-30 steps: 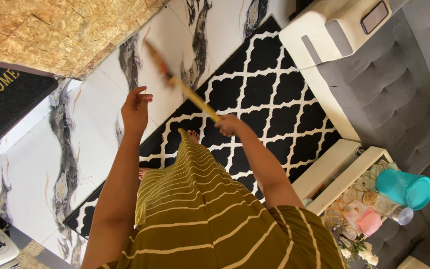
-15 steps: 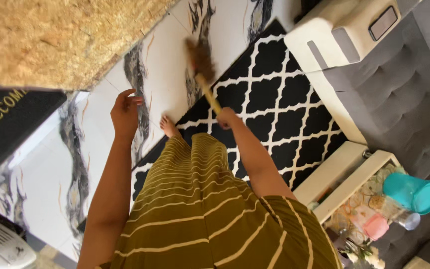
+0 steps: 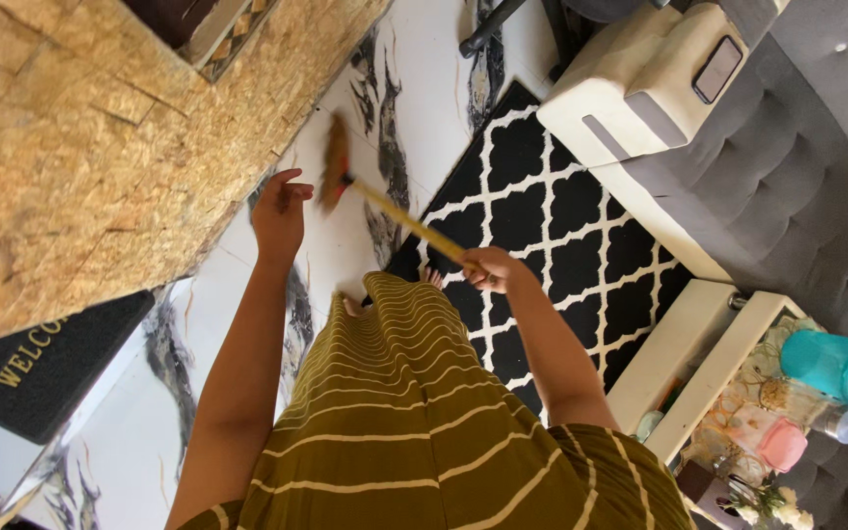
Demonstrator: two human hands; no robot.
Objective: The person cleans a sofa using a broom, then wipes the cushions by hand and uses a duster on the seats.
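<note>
Right hand (image 3: pixel 488 267) is closed round the yellow handle of a short broom (image 3: pixel 385 211), bristle head over the marble floor (image 3: pixel 345 226) beside the patterned rug (image 3: pixel 542 211); left hand (image 3: pixel 279 211) hangs open, empty, close enough that a wide sweep might clip it.

Just beyond the right hand (image 3: pixel 488 267), a yellow-handled, brown-bristled broom (image 3: pixel 385 208). Under it a black-and-white lattice rug (image 3: pixel 542 211); white, black-veined floor (image 3: pixel 345 226) beneath the left hand (image 3: pixel 280 211).
</note>
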